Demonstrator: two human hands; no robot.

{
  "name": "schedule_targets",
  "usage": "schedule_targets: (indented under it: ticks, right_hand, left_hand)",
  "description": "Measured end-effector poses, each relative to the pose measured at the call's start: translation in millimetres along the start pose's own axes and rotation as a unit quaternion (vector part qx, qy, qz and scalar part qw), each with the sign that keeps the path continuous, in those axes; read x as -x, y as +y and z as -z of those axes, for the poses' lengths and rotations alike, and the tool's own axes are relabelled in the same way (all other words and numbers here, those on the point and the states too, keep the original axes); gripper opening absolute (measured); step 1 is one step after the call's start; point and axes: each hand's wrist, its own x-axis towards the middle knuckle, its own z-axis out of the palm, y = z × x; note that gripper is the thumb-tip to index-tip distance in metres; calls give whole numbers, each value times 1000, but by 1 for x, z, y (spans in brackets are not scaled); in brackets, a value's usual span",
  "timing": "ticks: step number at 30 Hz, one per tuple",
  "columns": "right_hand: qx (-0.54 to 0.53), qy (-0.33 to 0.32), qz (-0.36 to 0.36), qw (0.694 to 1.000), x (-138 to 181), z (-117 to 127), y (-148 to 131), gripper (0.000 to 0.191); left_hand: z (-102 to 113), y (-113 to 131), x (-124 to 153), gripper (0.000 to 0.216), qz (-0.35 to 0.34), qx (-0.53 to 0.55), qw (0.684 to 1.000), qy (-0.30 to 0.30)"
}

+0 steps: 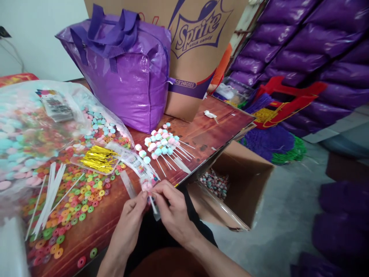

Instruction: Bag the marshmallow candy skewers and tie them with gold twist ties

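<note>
Between my two hands, over the table's front edge, is a candy stick (147, 186) in a clear wrapper, its white stick slanting down toward me. My left hand (133, 211) pinches the wrapped candy from the left. From the right, my right hand (170, 202) closes its fingers on the same wrapper, just below the pink candy. Part of the grip is hidden by my fingers. Just beyond lies a printed clear wrapper strip (134, 159). A pile of pastel candies on white sticks (163, 142) rests behind my right hand. Gold twist ties (99, 157) lie in a clear tray to the left.
Loose candy rings (83, 196) and white sticks (50, 198) cover the left of the table. Behind stand a purple bag (123, 84) and a large carton (184, 104). An open cardboard box (248, 184) holding wrapped candies (215, 184) is beside the table at right.
</note>
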Motion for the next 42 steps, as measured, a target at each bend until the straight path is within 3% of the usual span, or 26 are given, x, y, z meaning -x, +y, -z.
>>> schedule_targets:
  ticks: [2, 5, 8, 11, 14, 16, 19, 21, 24, 27, 31, 35, 37, 40, 42]
  right_hand:
    - [-52, -4, -64, 997, 3, 6, 2, 20]
    - [-141, -16, -160, 977, 7, 16, 9, 27]
    - [-220, -39, -254, 941, 15, 24, 21, 32]
    - [-276, -37, -316, 907, 29, 33, 35, 30]
    - [-342, 36, -334, 878, 43, 51, 54, 27]
    - [-385, 127, -333, 851, 49, 68, 70, 25]
    - [-409, 251, -324, 815, 49, 95, 92, 31]
    - [-386, 275, -318, 821, 43, 107, 98, 37]
    - [-310, 233, -293, 874, 31, 102, 92, 35]
    - [-196, 161, -248, 935, 19, 75, 75, 26]
    - [-85, 70, -210, 972, 6, 32, 56, 23]
    - [-121, 29, -213, 969, -9, -5, 47, 29]
    - [-177, 2, -238, 955, -14, -19, 46, 21]
    - [-226, 21, -264, 937, -18, -32, 46, 18]
    - [-232, 42, -258, 937, -18, -34, 46, 15]
  left_hand:
    - [-6, 0, -2, 29, 3, 11, 1000, -19]
    - [-13, -4, -9, 26, -23, -4, 1000, -2]
    - [-20, -12, -17, 22, -73, -100, 992, 13]
    - [-28, -16, -27, 16, -118, -198, 973, -34]
    - [-29, -13, -43, 8, -169, -233, 956, -64]
    - [-22, -10, -58, 7, -217, -274, 937, 0]
    - [-6, -8, -79, 16, -267, -403, 867, 121]
    - [2, -8, -89, 12, -277, -480, 819, 150]
    - [6, -7, -97, 7, -261, -539, 788, 140]
    - [7, -4, -98, 14, -247, -518, 807, 138]
    - [7, 2, -86, 10, -251, -347, 891, 150]
    - [1, 4, -62, 14, -251, -232, 930, 136]
    - [0, 2, -52, 17, -248, -191, 939, 142]
    - [3, -5, -39, 23, -265, -118, 935, 205]
    - [6, -10, -30, 29, -237, -69, 944, 220]
